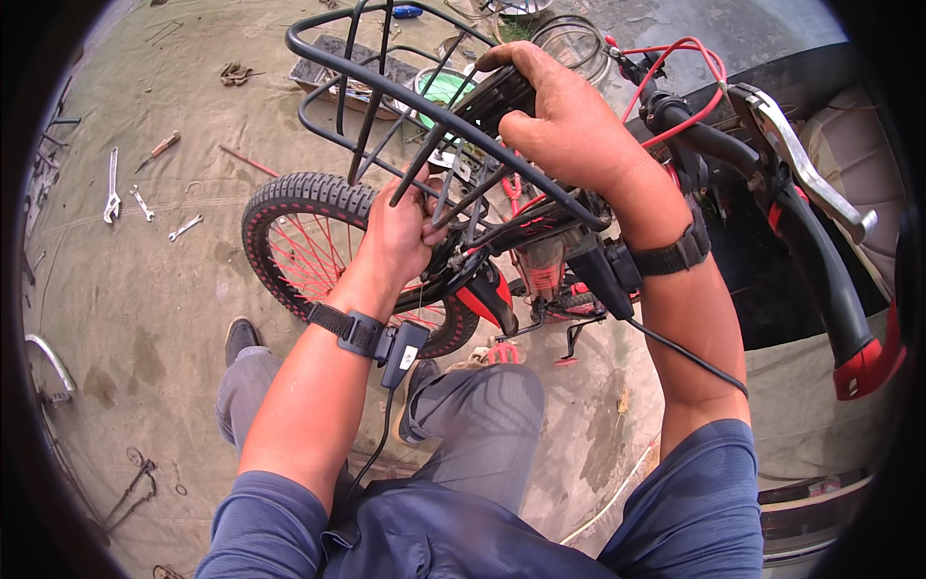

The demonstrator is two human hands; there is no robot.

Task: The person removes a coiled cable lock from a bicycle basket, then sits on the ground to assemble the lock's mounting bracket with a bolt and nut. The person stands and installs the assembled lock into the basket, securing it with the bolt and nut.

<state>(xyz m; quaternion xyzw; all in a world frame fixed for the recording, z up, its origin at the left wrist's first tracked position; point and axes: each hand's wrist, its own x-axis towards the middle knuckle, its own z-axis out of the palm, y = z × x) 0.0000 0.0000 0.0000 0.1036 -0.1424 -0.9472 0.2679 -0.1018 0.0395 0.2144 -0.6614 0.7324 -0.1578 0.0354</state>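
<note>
A black wire basket (376, 82) sits tilted over the front of a bicycle, above a knobby tire (307, 193) with red spokes. My left hand (405, 222) has its fingers closed round the basket's lower bars, near a metal bracket whose details are partly hidden. My right hand (559, 116) grips the basket higher up on the right, fingers bent over its dark rear part. Just right of that are the handlebar (714, 145), red cables (714, 60) and a silver brake lever (801, 164).
Wrenches (113, 183) and a screwdriver (159, 150) lie on the drab ground cloth (135, 289) at left. A tray (313, 72) and a green-lined tub (439, 84) stand behind the basket. A padded seat (849, 145) is at the right, and loose metal parts (135, 478) lie lower left.
</note>
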